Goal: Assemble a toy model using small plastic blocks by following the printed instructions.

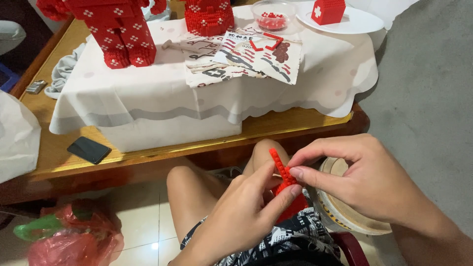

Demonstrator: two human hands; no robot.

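Both hands work over the lap, below the table edge. Left hand (246, 212) is closed around the lower part of a red brick strip (282, 170), thumb and forefinger clamping its base. Right hand (364, 180) is pinched together at the strip's upper half, fingertips (297, 172) pressing on the studs. The strip stands tilted, top end leaning left, held just above the knees and the black-and-white patterned shorts (295, 236).

Step in hand, as it looks: pressing small bricks onto the strip, mid-assembly. The next press likely needs a steady base grip from the left hand and a straight push from the right, or the thin strip could bend or pop apart.

Counts:
- 1 strip in the hands
- 2 big red brick figures on the table: a legged one (118, 29) on the left, another (209, 17) partly cut off at the top
- 1 small red brick house (327, 10) on 1 white plate (359, 24)
- 1 clear bowl (273, 9) of loose red pieces
- 1 spread of instruction sheets (246, 56), a few loose red pieces on top
- 1 dark phone (88, 149) on the wooden table (59, 157)
- 1 white cloth (148, 88) over a box
- 1 red plastic bag (69, 241) on the floor
- 1 round drum-like thing (345, 216) under the right hand; kind unclear.
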